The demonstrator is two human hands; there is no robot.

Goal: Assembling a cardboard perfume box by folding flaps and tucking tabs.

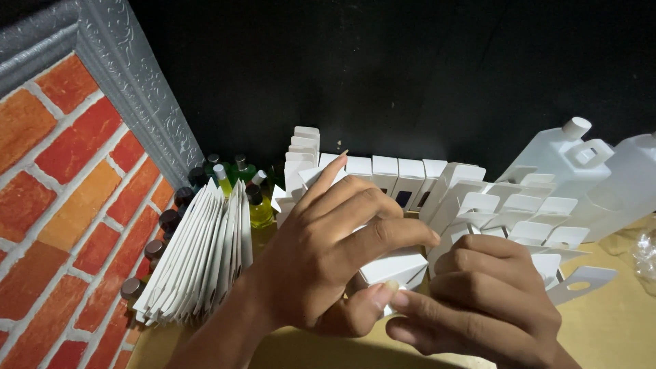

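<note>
A small white carton (395, 265) is held above the desk (601, 321), near the front edge, between two bare hands. The left hand (328, 253) is wrapped over the carton's top and left side, its fingers curled across the cardboard and its thumb pressed against the lower edge. The right hand (478, 301) is closed at the carton's right end, its thumb tip meeting the left thumb at the bottom corner, so that the carton is pinched from both sides.

Behind the hands, a row of open white cartons (410, 181) is stood upright toward the back of the desk, their flaps raised. More cartons with raised flaps (526, 212) are leaned in a loose heap toward the right. At the back right corner, a large white plastic jug (567, 154) with a cap and handle is stood, touching a second pale container (629, 184) beside it.

On the left side of the desk, a stack of flattened white cartons (198, 253) is leaned on edge. Just behind and beside it, small bottles (260, 208) of yellow and green liquid are grouped at the back left corner, and a line of dark-capped bottles (167, 222) is set along the brick-patterned wall (61, 205). A black backdrop (410, 68) is hung behind everything.
</note>
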